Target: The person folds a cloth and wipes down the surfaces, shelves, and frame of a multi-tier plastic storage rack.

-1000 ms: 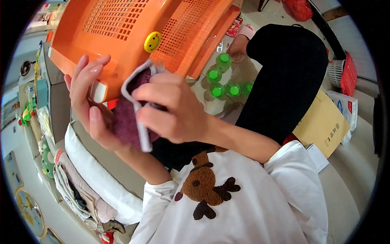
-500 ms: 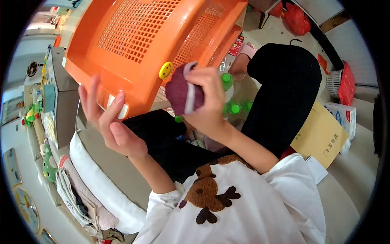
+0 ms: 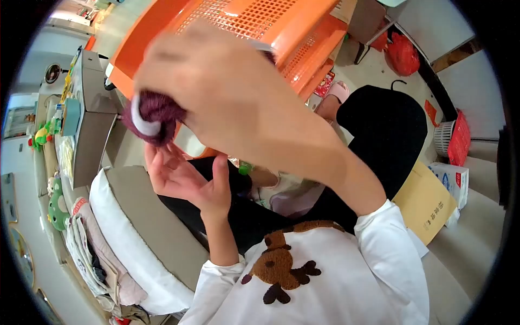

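Observation:
My right hand (image 3: pixel 195 76), blurred by motion, is closed on a bunched purple cloth (image 3: pixel 154 116) with a white stripe. The cloth sticks out below my fingers, and a bit of purple also shows beyond the wrist. It is in front of an orange plastic rack (image 3: pixel 303 27) with grid-like holes, whose near side my right hand and forearm mostly hide. My left hand (image 3: pixel 187 181) is just below the cloth, palm up with fingers spread. Its fingertips are close to the cloth and the rack's near corner; whether they touch I cannot tell.
A padded seat with a white edge (image 3: pixel 135 244) lies to the left, near folded clothes (image 3: pixel 95 260). To the right are a brown envelope (image 3: pixel 425 203), a tissue pack (image 3: pixel 452 179) and a red-and-white basket (image 3: pixel 452 138). A red bag (image 3: pixel 402 54) lies farther off.
My right hand has swung left and up with the purple cloth, across the rack's front. The left hand has moved right and down. The rack appears farther right and higher in view.

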Demonstrator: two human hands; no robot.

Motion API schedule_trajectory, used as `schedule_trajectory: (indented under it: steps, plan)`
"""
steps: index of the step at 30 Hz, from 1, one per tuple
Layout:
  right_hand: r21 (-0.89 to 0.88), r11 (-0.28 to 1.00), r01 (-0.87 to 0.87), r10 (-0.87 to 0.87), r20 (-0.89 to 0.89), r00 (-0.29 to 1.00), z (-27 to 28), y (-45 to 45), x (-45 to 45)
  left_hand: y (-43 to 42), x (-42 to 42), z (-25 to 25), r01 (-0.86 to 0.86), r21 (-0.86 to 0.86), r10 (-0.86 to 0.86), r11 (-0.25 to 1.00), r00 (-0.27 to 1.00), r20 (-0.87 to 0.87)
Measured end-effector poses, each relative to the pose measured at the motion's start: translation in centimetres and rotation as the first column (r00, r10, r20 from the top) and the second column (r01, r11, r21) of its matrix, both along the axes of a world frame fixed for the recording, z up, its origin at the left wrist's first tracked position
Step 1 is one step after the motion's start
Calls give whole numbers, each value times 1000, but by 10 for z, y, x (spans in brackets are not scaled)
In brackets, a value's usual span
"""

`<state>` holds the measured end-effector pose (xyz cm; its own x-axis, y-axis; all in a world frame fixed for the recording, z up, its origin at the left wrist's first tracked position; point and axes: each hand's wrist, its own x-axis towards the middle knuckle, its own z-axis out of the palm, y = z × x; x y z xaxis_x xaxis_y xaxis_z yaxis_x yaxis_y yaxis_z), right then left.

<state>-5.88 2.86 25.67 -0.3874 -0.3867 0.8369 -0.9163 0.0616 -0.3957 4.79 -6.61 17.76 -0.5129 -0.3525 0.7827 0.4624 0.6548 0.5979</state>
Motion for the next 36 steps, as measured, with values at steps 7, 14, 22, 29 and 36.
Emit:
schedule_trajectory:
  steps: [7, 14, 22, 29, 36]
  plan:
    - [319, 865, -388, 348, 176, 921, 16, 34, 6, 11, -5, 9, -102, 45, 104, 994, 994, -32]
    - [377, 824, -422, 349, 248, 904, 48, 76, -3, -2, 1, 13, -161, -47, 166, 986, 976, 138]
    - [233, 939, -252, 164, 340, 926, 37, 20, 9, -1, 9, 22, -231, -239, 284, 943, 934, 218]
    - [387, 822, -417, 319, 294, 901, 22, 21, 10, 0, 1, 15, -173, -148, 196, 974, 967, 163]
    - [449, 869, -209, 209, 50, 977, 28, -8, 6, 2, 6, 24, -224, -190, 269, 956, 927, 263]
